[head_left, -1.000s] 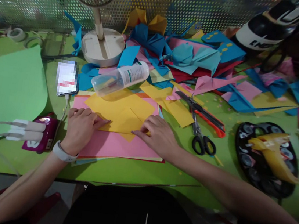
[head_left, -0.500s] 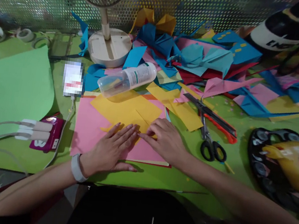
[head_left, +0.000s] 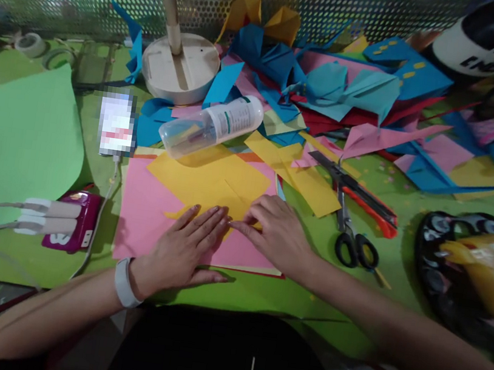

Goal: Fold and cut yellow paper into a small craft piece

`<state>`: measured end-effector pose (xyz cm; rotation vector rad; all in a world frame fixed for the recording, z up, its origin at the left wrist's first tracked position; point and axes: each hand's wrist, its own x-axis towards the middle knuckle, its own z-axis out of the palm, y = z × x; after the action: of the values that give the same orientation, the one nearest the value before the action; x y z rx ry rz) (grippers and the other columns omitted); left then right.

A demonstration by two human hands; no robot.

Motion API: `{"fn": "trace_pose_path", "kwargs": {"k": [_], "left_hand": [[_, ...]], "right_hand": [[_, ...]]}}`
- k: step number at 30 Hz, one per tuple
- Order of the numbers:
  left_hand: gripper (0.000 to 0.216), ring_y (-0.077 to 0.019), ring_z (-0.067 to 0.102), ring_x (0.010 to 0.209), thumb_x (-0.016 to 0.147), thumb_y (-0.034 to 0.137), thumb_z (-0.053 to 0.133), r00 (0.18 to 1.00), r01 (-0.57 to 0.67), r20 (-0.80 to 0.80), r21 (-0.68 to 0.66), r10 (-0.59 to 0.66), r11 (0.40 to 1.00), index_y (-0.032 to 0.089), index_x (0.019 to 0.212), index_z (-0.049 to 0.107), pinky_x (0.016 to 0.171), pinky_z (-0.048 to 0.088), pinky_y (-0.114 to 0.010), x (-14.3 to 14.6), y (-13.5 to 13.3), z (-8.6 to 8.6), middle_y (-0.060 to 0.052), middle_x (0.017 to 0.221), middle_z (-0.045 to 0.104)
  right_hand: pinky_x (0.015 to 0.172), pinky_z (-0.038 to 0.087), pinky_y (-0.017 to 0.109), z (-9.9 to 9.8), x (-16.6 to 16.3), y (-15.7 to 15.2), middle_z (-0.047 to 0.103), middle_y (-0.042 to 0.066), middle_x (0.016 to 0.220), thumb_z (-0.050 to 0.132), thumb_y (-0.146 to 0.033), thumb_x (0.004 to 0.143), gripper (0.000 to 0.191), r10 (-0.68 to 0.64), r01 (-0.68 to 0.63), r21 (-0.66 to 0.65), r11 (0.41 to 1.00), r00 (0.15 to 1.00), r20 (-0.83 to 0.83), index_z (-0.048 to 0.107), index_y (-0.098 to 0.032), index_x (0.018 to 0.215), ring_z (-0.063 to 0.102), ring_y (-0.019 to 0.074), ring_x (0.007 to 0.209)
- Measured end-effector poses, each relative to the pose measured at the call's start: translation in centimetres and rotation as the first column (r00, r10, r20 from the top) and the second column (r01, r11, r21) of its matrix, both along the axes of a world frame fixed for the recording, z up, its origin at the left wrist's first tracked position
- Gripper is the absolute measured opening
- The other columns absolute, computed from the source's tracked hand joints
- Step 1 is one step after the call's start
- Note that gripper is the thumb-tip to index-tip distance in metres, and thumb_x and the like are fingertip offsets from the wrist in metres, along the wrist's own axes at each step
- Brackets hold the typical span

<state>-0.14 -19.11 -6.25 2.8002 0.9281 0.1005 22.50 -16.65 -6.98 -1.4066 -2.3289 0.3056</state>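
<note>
A folded yellow paper (head_left: 210, 183) lies on a pink sheet (head_left: 144, 216) on the green table. My left hand (head_left: 183, 249) rests flat on the paper's near edge and the pink sheet, fingers stretched out together, a white band on the wrist. My right hand (head_left: 275, 232) sits just to its right, fingers bent and pressing down on the yellow paper's lower right edge. The fingertips of both hands nearly meet. Neither hand lifts anything.
A clear plastic bottle (head_left: 212, 126) lies behind the paper. Scissors (head_left: 350, 236) and a red cutter (head_left: 366, 205) lie to the right, a dark paint palette (head_left: 469, 271) further right. A fan base (head_left: 178, 71), phone (head_left: 116, 125), plugged power strip (head_left: 69, 224), green sheet (head_left: 14, 143) and heaped coloured paper (head_left: 333, 93) surround.
My left hand slid from the paper's left corner to the middle and flattened out beside my right hand, which stayed pressing in place. Over the last half second both hands hold still.
</note>
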Motion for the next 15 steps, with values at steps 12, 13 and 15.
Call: {"fn": "trace_pose_path", "kwargs": {"k": [12, 13, 15], "left_hand": [[0.009, -0.0234, 0.059, 0.11, 0.094, 0.023, 0.053, 0.828, -0.319, 0.409, -0.219, 0.383, 0.922, 0.02, 0.095, 0.062, 0.092, 0.053, -0.045, -0.4, 2.7, 0.4, -0.011, 0.117, 0.064], [0.009, -0.024, 0.059, 0.11, 0.093, 0.022, 0.054, 0.832, -0.318, 0.402, -0.219, 0.382, 0.922, 0.02, 0.093, 0.062, 0.091, 0.053, -0.046, -0.3, 2.8, 0.5, -0.011, 0.117, 0.064], [0.008, -0.0244, 0.058, 0.11, 0.093, 0.021, 0.053, 0.837, -0.32, 0.387, -0.224, 0.386, 0.921, 0.019, 0.093, 0.061, 0.092, 0.051, -0.047, -0.2, 2.7, 0.6, -0.011, 0.117, 0.063]], "right_hand": [[0.081, 0.037, 0.037, 0.8, 0.6, 0.6, 0.06, 0.006, 0.088, 0.04, -0.061, 0.094, 0.05, 0.016, -0.033, -0.234, 0.972, 0.997, -0.078, 0.064, -0.018, 0.081, 0.054, 0.021, 0.088], [0.081, 0.037, 0.036, 0.8, 0.5, 0.5, 0.06, 0.006, 0.089, 0.04, -0.061, 0.094, 0.05, 0.011, -0.032, -0.237, 0.971, 0.996, -0.089, 0.064, -0.019, 0.083, 0.054, 0.021, 0.09], [0.081, 0.036, 0.036, 0.9, 0.2, 0.4, 0.06, 0.006, 0.091, 0.042, -0.06, 0.094, 0.047, 0.002, -0.026, -0.238, 0.971, 0.995, -0.1, 0.065, -0.02, 0.086, 0.054, 0.0211, 0.092]]}}
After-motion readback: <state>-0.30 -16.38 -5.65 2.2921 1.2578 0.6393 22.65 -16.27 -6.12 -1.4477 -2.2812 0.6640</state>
